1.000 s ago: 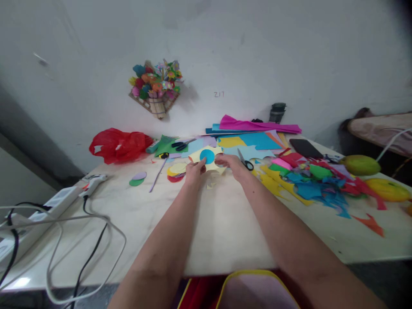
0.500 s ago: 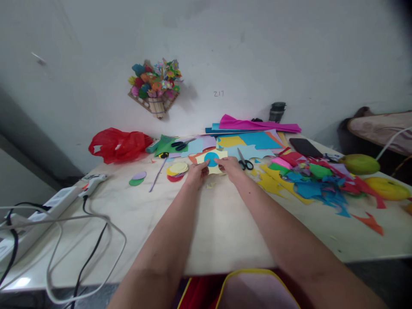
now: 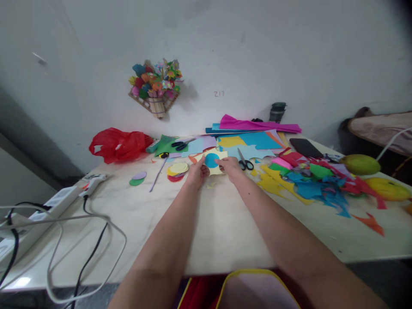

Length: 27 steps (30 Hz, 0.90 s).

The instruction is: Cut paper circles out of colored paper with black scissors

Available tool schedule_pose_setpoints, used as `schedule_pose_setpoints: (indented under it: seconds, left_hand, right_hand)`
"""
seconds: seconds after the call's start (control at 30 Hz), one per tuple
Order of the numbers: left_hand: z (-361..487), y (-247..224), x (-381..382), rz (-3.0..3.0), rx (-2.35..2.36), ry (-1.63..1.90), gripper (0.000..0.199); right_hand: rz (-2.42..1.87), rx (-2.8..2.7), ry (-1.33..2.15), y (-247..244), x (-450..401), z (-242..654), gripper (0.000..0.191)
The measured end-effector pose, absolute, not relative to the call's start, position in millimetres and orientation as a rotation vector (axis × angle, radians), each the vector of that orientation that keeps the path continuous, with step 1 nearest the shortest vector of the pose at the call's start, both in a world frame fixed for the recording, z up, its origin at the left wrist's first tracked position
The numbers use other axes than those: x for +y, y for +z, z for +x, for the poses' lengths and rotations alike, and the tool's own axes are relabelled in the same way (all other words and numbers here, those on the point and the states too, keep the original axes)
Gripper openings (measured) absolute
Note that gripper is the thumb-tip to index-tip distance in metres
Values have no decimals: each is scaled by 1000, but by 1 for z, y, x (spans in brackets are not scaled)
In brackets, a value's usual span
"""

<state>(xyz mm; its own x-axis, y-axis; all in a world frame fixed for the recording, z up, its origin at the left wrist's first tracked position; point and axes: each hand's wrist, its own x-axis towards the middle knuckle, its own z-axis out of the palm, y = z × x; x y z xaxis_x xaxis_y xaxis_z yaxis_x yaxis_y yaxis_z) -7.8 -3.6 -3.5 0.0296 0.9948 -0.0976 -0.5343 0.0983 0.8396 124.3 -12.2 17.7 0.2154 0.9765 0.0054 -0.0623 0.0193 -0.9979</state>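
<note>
Between my hands is a piece of pale yellow paper [image 3: 212, 171] with a blue paper circle [image 3: 211, 160] lying on its face. My left hand [image 3: 197, 173] grips the yellow paper's left side, thumb on top near the circle and fingers curled beneath. On the other side my right hand [image 3: 230, 166] pinches the paper, its thumb reaching the circle's right edge. Black-handled scissors [image 3: 246, 164] lie just beyond my right hand. Left of my left hand sits a stack of cut paper circles [image 3: 177, 169], cream on top with yellow and red below.
Coloured paper scraps [image 3: 317, 180] heap on the right, near a dark phone [image 3: 305, 147] and mangoes [image 3: 360, 164]. Paper sheets [image 3: 257, 140] lie at the back. A red plastic bag [image 3: 120, 145] rests back left; a power strip [image 3: 58, 201] and cables occupy the left side.
My left thumb has shifted off the blue circle to the left, so more of the circle shows. The right hand stays nearly still.
</note>
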Motion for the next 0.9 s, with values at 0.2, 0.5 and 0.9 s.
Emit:
schedule_pose_setpoints:
  seconds: [0.2, 0.5, 0.9]
  left_hand:
    - [-8, -7, -6, 920, 810, 1356, 51]
    - [-10, -9, -6, 1041, 852, 1397, 51]
    - [-10, -8, -7, 1070, 837, 1399, 43]
  right_hand:
    - [-1238, -1002, 1090, 17, -11, 124, 29]
    - [-1214, -961, 1136, 20, -14, 124, 29]
    - [-1164, -933, 1253, 18, -14, 127, 30]
